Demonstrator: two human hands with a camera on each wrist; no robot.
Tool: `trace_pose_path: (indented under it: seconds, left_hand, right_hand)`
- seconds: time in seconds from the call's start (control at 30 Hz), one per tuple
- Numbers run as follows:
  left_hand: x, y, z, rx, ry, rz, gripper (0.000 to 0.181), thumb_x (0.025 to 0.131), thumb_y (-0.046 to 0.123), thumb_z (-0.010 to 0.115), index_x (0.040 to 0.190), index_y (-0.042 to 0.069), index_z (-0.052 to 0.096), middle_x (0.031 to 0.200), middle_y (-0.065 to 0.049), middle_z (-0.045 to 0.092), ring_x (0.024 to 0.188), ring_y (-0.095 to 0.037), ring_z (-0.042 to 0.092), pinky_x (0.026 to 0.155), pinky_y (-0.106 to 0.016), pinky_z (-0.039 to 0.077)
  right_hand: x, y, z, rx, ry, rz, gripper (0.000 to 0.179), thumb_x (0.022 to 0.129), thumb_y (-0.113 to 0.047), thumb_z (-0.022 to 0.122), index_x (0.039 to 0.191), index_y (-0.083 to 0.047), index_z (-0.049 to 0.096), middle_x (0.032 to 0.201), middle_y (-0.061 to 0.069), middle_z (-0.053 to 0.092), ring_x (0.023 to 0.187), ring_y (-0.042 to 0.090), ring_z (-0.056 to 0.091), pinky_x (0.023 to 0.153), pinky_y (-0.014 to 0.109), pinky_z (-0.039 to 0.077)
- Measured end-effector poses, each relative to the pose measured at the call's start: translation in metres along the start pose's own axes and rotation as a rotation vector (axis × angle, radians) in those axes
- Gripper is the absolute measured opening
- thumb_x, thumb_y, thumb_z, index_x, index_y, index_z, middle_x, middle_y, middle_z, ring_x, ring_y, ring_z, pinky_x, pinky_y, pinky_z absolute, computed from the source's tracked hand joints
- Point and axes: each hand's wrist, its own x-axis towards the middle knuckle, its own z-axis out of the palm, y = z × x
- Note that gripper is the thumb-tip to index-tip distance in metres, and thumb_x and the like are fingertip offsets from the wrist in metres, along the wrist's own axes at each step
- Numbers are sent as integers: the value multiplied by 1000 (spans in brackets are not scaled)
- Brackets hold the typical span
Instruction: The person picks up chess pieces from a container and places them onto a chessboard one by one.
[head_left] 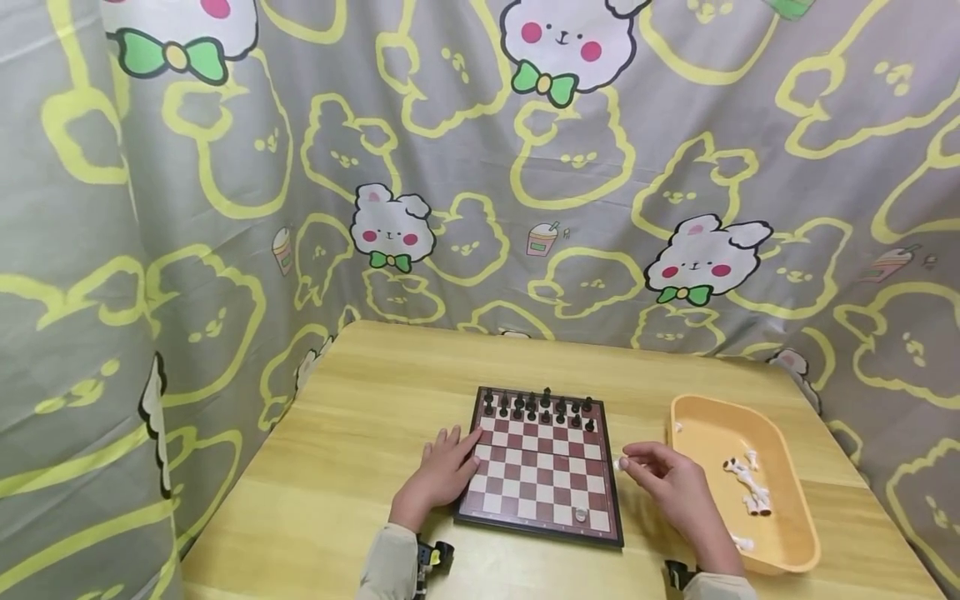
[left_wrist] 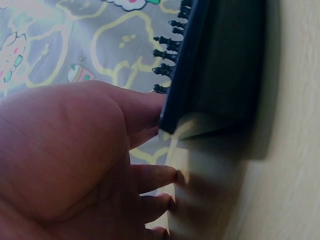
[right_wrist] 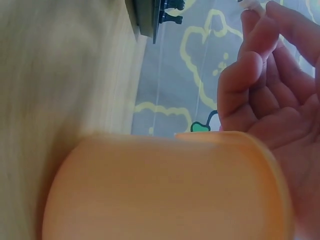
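Note:
A chessboard (head_left: 517, 457) lies on the table, with black chess pieces (head_left: 545, 398) in two rows along its far side. One white chess piece (head_left: 581, 515) stands near its front right corner. At the board's left edge, my left hand (head_left: 437, 477) has its fingers spread; the thumb and index finger touch the frame, and the left wrist view shows other fingertips (left_wrist: 167, 176) down on the table. My right hand (head_left: 675, 492) pinches a small white chess piece (head_left: 618, 464) between thumb and fingertips, just off the board's right edge. Which piece it is, I cannot tell.
An orange-yellow tray (head_left: 716, 429) stands right of the board, partly behind my right forearm. Several white chess pieces (head_left: 742, 475) lie loose in it. The wooden table (head_left: 345, 400) ends at a patterned grey curtain (head_left: 465, 283) at the back and left.

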Motion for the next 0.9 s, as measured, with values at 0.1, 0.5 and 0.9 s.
trace_pose_path:
  seconds: [0.1,0.5,0.9]
  left_hand:
    - [-2,0,2,-9,-8,6,51,109,25,47,158,9,44,161,-36,27,151,-58,13,119,-73,7]
    - [0,-4,0,5,6,-3,51,109,25,47,158,10,43,162,-35,26,151,-57,13,120,-71,7]
    - [-1,-4,1,-13,5,6,51,109,25,47,158,9,44,162,-35,27,151,-57,13,120,-72,6]
  right_hand:
    - [-3,0,1,-2,7,3,22,93,-21,80,109,-5,76,89,-2,74,74,4,64,67,23,54]
    - [-5,0,8,219,148,-53,16,93,-8,77,108,-3,78,88,9,77,70,9,68,62,25,58]
    - [-6,-4,10,206,147,-86,14,92,-4,77,106,-1,79,88,8,78,72,8,71,63,24,59]
